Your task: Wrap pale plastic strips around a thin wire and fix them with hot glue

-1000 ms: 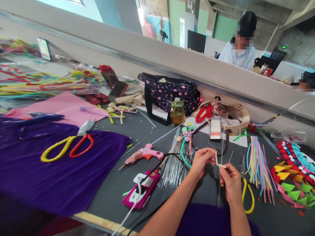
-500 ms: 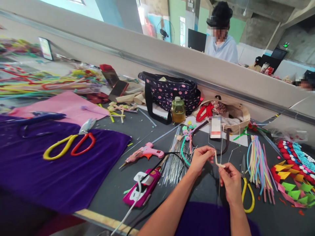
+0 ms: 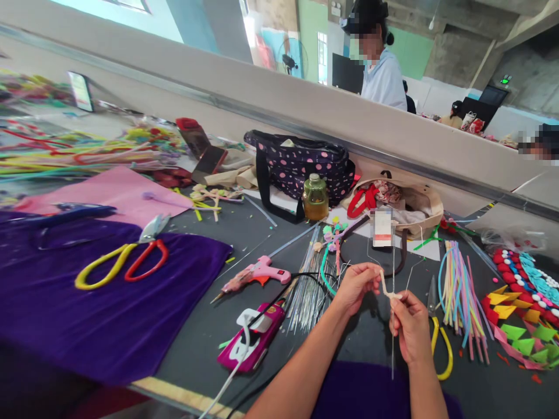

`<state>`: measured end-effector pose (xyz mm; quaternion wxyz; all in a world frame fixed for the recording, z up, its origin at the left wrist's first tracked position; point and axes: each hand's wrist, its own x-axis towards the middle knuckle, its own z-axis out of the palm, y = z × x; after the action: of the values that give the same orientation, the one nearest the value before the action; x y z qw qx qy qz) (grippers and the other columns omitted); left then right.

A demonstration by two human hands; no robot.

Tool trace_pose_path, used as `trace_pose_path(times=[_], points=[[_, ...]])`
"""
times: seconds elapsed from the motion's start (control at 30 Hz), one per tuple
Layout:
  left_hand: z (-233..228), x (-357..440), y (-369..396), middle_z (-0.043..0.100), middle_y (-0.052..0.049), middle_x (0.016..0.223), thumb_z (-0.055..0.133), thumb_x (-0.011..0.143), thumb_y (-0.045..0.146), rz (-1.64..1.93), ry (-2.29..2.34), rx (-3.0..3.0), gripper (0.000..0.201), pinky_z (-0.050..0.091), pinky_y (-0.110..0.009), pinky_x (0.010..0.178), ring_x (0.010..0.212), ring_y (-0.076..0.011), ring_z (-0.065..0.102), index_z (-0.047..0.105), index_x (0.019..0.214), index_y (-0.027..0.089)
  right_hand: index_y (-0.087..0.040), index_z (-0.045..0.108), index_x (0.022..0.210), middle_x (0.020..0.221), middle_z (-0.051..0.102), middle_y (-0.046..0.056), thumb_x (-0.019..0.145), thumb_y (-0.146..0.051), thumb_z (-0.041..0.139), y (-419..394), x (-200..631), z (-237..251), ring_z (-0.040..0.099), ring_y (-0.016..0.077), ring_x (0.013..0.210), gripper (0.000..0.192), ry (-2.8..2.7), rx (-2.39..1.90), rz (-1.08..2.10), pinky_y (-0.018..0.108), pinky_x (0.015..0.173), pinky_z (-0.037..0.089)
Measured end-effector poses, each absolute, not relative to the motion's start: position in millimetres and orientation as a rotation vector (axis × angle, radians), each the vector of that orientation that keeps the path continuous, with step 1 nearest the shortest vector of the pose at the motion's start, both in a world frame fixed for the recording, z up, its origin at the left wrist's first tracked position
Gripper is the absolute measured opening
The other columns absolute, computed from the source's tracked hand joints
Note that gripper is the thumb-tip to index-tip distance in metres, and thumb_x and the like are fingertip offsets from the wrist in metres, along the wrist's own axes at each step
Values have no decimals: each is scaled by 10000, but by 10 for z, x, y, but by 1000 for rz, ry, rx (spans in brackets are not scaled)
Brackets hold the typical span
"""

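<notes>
Two hands pinch cream strip | thin, bent, pale | wire hangs straight

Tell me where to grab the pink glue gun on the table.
Take the pink glue gun by its handle, the thick end at the right near the black cord, coming from above: it lies flat on its side, nozzle pointing left, and the handle is clear.

Both hands, left hand and right hand, pinch a cream pipe cleaner above the dark table.
</notes>
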<state>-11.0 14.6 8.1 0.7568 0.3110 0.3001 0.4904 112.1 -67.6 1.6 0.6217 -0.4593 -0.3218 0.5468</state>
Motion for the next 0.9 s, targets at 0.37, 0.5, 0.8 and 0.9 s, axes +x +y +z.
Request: trace_pose_path(times=[0.37, 0.5, 0.8, 0.9], points=[[121, -96, 99, 548, 14, 558, 762, 670, 281, 1025, 509, 592, 208, 461, -191, 466, 458, -61, 486, 641, 694, 113, -188, 539, 744, 450, 420, -111, 727, -348, 746, -676, 1095, 11, 331, 18, 340, 263, -724, -1015, 1308, 121, 324, 308], [119, -103, 96, 571, 5, 588, 752, 686, 268, 1041, 510, 614, 189, 479, -202, 493, 490, -70, 509, 662, 739, 110, -191, 546, 750, 442, 422, -113, 732, -339, 747, -678, 1107, -2, 332, 16, 335, 250, -713, -1007, 1309, 116, 325, 308], [88, -112, 113, 584, -7, 580, 742, 681, 273, 1040, 510, 637, 200, 483, -222, 497, 494, -88, 529, 685, 760, 99, -185, 546, 733, 450, 423, -112, 716, -343, 762, -667, 1109, 5, 331, 15, 330, 268, -702, -1010, 1327, 115, 311, 308], [74, -114, 116, 586, -7, 585, 741, 685, 265, 1055, 505, 632, 187, 487, -222, 491, 492, -87, 532, 679, 746, 100, -183, 548, 735, 465, 427, -111, 716, -343, 763, -670, 1109, 3, 333, 13, 335, 269, -697, -1011, 1326, 114, 311, 315]])
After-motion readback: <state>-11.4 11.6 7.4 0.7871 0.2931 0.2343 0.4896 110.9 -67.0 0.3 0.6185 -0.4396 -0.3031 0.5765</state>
